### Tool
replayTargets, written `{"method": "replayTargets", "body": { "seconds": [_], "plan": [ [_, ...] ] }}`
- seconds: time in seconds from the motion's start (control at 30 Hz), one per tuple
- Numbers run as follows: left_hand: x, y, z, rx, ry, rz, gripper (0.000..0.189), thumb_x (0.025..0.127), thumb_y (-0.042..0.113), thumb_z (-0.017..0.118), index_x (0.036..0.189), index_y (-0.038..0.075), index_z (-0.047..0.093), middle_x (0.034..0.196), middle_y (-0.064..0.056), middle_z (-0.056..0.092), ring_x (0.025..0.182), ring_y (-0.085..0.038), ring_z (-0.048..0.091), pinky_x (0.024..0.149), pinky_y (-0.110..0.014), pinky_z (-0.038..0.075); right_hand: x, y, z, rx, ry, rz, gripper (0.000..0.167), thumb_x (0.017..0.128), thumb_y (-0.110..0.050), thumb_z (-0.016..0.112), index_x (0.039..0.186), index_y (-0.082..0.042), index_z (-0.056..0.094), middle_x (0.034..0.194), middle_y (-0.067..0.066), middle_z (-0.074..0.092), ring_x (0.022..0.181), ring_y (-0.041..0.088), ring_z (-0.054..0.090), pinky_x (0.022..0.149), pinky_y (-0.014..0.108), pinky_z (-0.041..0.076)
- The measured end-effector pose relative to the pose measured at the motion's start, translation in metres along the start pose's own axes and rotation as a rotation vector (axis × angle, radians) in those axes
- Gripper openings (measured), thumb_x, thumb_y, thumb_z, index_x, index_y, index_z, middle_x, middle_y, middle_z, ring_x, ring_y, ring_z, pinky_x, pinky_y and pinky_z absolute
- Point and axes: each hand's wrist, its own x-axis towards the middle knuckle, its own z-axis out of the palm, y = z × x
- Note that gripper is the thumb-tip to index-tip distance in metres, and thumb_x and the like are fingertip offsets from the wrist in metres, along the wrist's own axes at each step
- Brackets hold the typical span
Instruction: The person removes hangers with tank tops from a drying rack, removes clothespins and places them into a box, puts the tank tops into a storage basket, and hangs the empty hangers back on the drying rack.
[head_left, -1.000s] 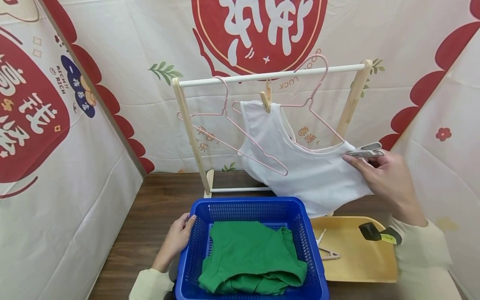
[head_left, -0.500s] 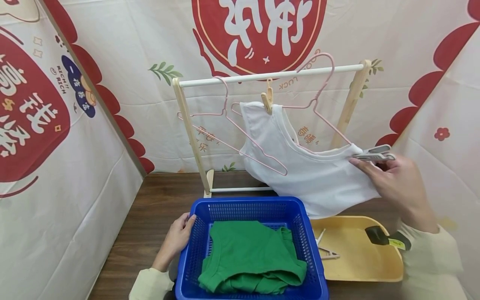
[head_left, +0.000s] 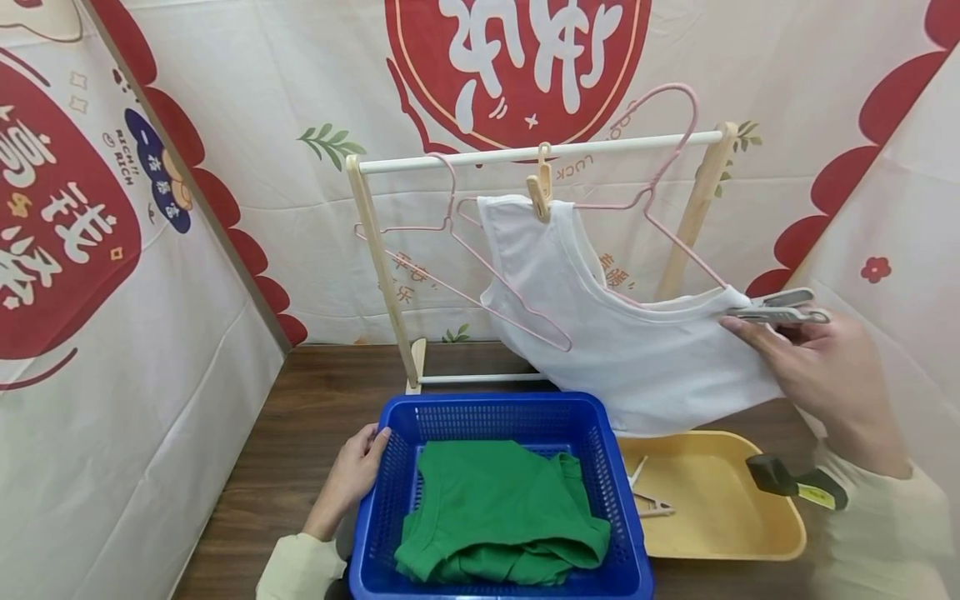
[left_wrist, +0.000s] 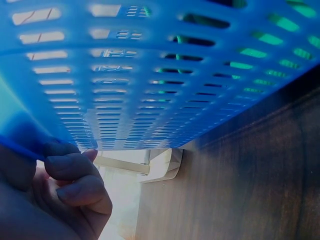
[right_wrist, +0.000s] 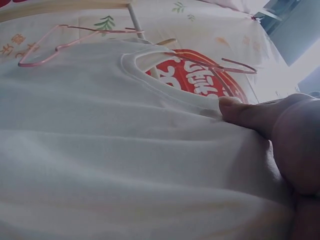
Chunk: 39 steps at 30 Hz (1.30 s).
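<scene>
My right hand [head_left: 836, 379] pinches the right shoulder of a white tank top [head_left: 637, 358], thumb in front. A grey clothespin [head_left: 780, 308] sits on that shoulder, against the hand. The tank top is on a pink hanger [head_left: 651, 196], tilted down to the right; a beige clothespin [head_left: 540, 187] clips the other shoulder. The hanger's hook arches above the rack's white rail [head_left: 585, 148]; whether it rests there I cannot tell. My left hand [head_left: 352, 467] grips the left rim of a blue basket [head_left: 491, 402], fingers curled under it in the left wrist view. Folded green clothing [head_left: 502, 508] lies inside.
A second pink hanger [head_left: 450, 225] hangs at the rack's left, overlapping the tank top in view. Right of the basket, a yellow tray [head_left: 720, 533] holds light-coloured clothespins [head_left: 654, 505]. Printed cloth walls [head_left: 150, 400] stand around the brown table [head_left: 255, 492].
My right hand has moved right with the tank top, its hanger and the grey clothespin. The hanger's hook has risen and shifted right. My left hand stays on the basket.
</scene>
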Motion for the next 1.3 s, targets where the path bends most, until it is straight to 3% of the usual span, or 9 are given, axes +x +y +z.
{"method": "replayTargets", "body": {
  "seconds": [0.23, 0.47, 0.67, 1.0, 1.3],
  "plan": [
    [0.000, 0.001, 0.000, 0.009, 0.002, 0.005, 0.041, 0.105, 0.033, 0.049, 0.128, 0.001, 0.059, 0.082, -0.003, 0.066, 0.071, -0.013, 0.061, 0.064, -0.029, 0.051, -0.003, -0.005, -0.007, 0.017, 0.043, -0.035, 0.020, 0.074, 0.001, 0.084, 0.092, 0.002, 0.075, 0.074, -0.025, 0.060, 0.063, 0.001, 0.040, 0.053, 0.017, 0.028],
    [-0.001, 0.000, 0.001, -0.011, -0.011, -0.004, 0.042, 0.105, 0.033, 0.048, 0.129, 0.001, 0.058, 0.082, -0.004, 0.064, 0.070, -0.013, 0.060, 0.062, -0.028, 0.051, -0.004, -0.009, -0.012, 0.028, 0.030, -0.054, 0.018, 0.075, 0.003, 0.083, 0.091, 0.000, 0.077, 0.080, -0.029, 0.062, 0.066, -0.002, 0.045, 0.056, 0.013, 0.032],
    [-0.001, 0.000, 0.000, -0.023, -0.008, -0.015, 0.041, 0.105, 0.033, 0.049, 0.130, 0.002, 0.058, 0.082, -0.005, 0.065, 0.069, -0.013, 0.062, 0.061, -0.029, 0.052, -0.004, -0.011, -0.014, 0.032, 0.060, -0.135, 0.020, 0.072, 0.008, 0.083, 0.090, 0.003, 0.076, 0.078, -0.031, 0.061, 0.063, -0.006, 0.044, 0.055, 0.011, 0.031],
    [0.001, -0.001, 0.000, -0.003, 0.001, 0.005, 0.040, 0.105, 0.032, 0.050, 0.129, 0.000, 0.059, 0.084, -0.004, 0.067, 0.071, -0.013, 0.062, 0.064, -0.028, 0.052, -0.005, -0.018, -0.020, -0.017, 0.075, -0.030, 0.019, 0.075, -0.001, 0.084, 0.091, -0.011, 0.079, 0.077, -0.036, 0.062, 0.064, -0.009, 0.049, 0.059, 0.006, 0.035],
    [0.002, -0.001, 0.000, -0.005, 0.003, 0.006, 0.040, 0.105, 0.031, 0.049, 0.128, 0.000, 0.059, 0.084, -0.005, 0.068, 0.071, -0.013, 0.062, 0.064, -0.029, 0.052, -0.010, -0.025, -0.024, 0.024, 0.041, 0.036, 0.029, 0.077, 0.002, 0.082, 0.094, -0.021, 0.076, 0.078, -0.032, 0.065, 0.066, -0.010, 0.055, 0.060, 0.006, 0.038]
  ]
}}
